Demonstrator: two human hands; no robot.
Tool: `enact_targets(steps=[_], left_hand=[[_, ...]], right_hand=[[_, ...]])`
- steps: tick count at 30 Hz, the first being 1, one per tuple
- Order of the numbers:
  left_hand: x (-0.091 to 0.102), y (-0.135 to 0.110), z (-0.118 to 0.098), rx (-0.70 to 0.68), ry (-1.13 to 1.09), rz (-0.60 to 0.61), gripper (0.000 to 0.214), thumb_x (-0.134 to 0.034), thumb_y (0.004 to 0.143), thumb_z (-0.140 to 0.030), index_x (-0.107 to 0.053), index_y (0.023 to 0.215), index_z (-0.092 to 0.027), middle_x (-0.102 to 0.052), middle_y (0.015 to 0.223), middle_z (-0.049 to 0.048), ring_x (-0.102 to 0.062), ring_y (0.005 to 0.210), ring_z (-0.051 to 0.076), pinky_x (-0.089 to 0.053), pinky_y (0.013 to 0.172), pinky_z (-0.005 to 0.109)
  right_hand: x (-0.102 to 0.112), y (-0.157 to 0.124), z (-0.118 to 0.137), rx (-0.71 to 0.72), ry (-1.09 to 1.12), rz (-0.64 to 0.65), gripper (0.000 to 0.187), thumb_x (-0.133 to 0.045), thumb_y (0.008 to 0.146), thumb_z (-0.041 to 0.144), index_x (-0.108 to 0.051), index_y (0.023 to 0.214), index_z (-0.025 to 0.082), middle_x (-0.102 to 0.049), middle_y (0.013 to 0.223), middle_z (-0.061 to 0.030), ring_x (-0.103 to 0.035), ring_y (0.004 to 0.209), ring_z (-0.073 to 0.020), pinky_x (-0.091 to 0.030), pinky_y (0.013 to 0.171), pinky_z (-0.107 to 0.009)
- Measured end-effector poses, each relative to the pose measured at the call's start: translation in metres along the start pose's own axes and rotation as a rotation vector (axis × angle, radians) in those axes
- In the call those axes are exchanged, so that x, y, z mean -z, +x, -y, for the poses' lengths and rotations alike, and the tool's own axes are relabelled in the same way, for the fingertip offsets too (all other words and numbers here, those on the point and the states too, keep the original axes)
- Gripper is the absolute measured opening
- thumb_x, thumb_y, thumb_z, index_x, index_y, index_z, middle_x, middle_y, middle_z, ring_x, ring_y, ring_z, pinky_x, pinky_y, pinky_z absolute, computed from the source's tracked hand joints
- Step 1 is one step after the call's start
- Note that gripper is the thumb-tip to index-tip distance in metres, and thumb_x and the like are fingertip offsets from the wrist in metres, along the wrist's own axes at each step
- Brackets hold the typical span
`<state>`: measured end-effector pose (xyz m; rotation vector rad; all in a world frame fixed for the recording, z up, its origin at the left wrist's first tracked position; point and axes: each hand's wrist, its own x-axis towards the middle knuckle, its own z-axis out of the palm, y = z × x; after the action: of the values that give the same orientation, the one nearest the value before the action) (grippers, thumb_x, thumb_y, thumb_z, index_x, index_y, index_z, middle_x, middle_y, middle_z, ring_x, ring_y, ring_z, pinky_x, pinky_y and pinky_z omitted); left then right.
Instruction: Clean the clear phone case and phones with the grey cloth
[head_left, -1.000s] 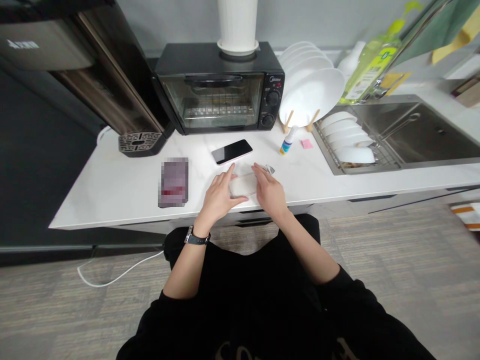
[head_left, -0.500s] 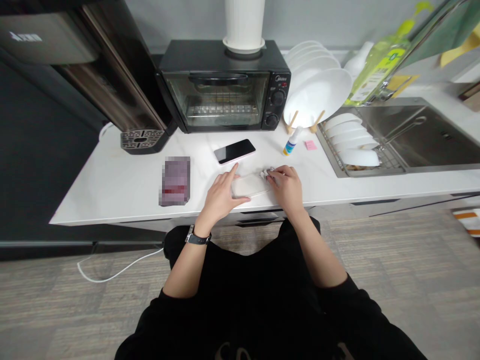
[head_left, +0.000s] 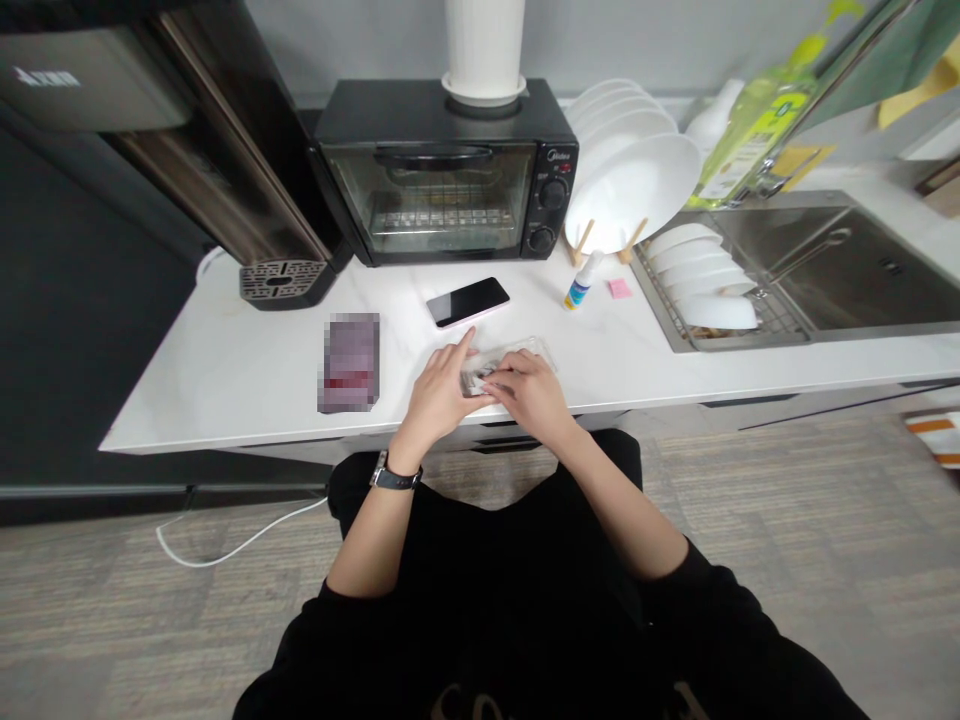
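Observation:
A clear phone case (head_left: 541, 348) lies flat on the counter in front of me. My left hand (head_left: 439, 388) steadies its left end, thumb on the near edge and fingers at the far side. Pinched in the fingers of my right hand (head_left: 534, 394) is a crumpled whitish-grey wipe (head_left: 477, 379), pressed into the left part of the case near my left thumb. The right hand covers much of the case. Just beyond it lies a phone (head_left: 469, 302) with a dark screen. A small spray bottle (head_left: 581, 282) stands to the right, beside a pink sticky note (head_left: 619, 289).
A purple pixelated item (head_left: 351, 362) lies on the counter (head_left: 225, 380) at left. Behind stand a drinks machine (head_left: 289, 283), a toaster oven (head_left: 442, 250) and racked plates (head_left: 622, 205). To the right is a sink (head_left: 840, 290) with bowls (head_left: 701, 270) in a wire basket.
My right hand has moved left with the wipe, from the right end of the phone case to its left end. My left hand stays where it was.

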<state>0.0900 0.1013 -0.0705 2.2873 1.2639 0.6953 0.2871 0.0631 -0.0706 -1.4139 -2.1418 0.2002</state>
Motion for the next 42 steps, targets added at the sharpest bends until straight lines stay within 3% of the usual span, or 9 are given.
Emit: enact_targets(steps=[6, 12, 20, 25, 30, 38, 42], left_hand=[[0.001, 0.001, -0.004, 0.004, 0.010, -0.011, 0.116, -0.095, 0.079, -0.040, -0.027, 0.172, -0.030, -0.068, 0.142, 0.0091, -0.060, 0.131, 0.034, -0.049, 0.114, 0.050], [0.002, 0.001, -0.003, 0.002, 0.005, -0.007, 0.114, -0.094, 0.080, -0.040, -0.027, 0.171, -0.030, -0.068, 0.143, 0.0094, -0.060, 0.132, 0.034, -0.049, 0.115, 0.051], [0.004, 0.002, -0.007, 0.010, 0.005, -0.001, 0.112, -0.094, 0.081, -0.039, -0.028, 0.171, -0.029, -0.068, 0.143, 0.0090, -0.060, 0.134, 0.034, -0.048, 0.117, 0.052], [0.001, 0.002, -0.003, 0.010, 0.002, -0.011, 0.111, -0.092, 0.081, -0.037, -0.028, 0.171, -0.030, -0.068, 0.142, 0.0090, -0.060, 0.133, 0.034, -0.049, 0.116, 0.051], [-0.002, 0.001, 0.003, -0.023, -0.013, -0.016, 0.100, -0.080, 0.087, -0.020, -0.028, 0.172, -0.028, -0.066, 0.142, 0.0093, -0.060, 0.128, 0.031, -0.051, 0.112, 0.048], [0.002, 0.001, -0.002, 0.012, -0.012, 0.000, 0.111, -0.092, 0.082, -0.040, -0.027, 0.172, -0.030, -0.066, 0.142, 0.0096, -0.058, 0.132, 0.034, -0.049, 0.115, 0.051], [0.003, 0.002, -0.004, 0.025, -0.003, 0.011, 0.114, -0.095, 0.080, -0.040, -0.027, 0.171, -0.029, -0.066, 0.143, 0.0095, -0.058, 0.133, 0.035, -0.048, 0.116, 0.051]], right_hand=[[0.020, -0.031, -0.031, -0.137, -0.091, -0.202, 0.027, -0.062, 0.106, 0.036, -0.084, 0.105, 0.021, -0.071, 0.096, -0.0101, -0.060, 0.095, -0.0272, -0.053, 0.085, -0.043], [0.019, -0.017, -0.048, -0.310, -0.233, -0.298, 0.028, -0.059, 0.107, 0.034, -0.085, 0.106, 0.022, -0.072, 0.096, -0.0117, -0.059, 0.093, -0.0292, -0.053, 0.085, -0.046], [0.003, 0.007, -0.034, -0.294, -0.277, -0.295, 0.031, -0.055, 0.107, 0.029, -0.084, 0.101, 0.021, -0.072, 0.095, -0.0129, -0.060, 0.092, -0.0296, -0.052, 0.080, -0.045], [-0.012, 0.019, -0.005, -0.244, -0.137, -0.194, 0.025, -0.062, 0.106, 0.029, -0.084, 0.099, 0.022, -0.075, 0.094, -0.0100, -0.063, 0.093, -0.0281, -0.052, 0.084, -0.043], [-0.023, 0.025, 0.023, -0.117, 0.020, -0.055, 0.016, -0.069, 0.103, 0.029, -0.084, 0.100, 0.024, -0.076, 0.097, -0.0068, -0.065, 0.099, -0.0256, -0.052, 0.091, -0.039], [-0.001, -0.013, 0.001, -0.164, 0.044, -0.113, 0.018, -0.070, 0.103, 0.036, -0.084, 0.100, 0.024, -0.075, 0.093, -0.0063, -0.066, 0.096, -0.0261, -0.053, 0.088, -0.041], [0.011, -0.026, -0.018, -0.203, -0.020, -0.174, 0.021, -0.067, 0.104, 0.036, -0.083, 0.101, 0.023, -0.076, 0.094, -0.0076, -0.066, 0.094, -0.0266, -0.053, 0.086, -0.041]])
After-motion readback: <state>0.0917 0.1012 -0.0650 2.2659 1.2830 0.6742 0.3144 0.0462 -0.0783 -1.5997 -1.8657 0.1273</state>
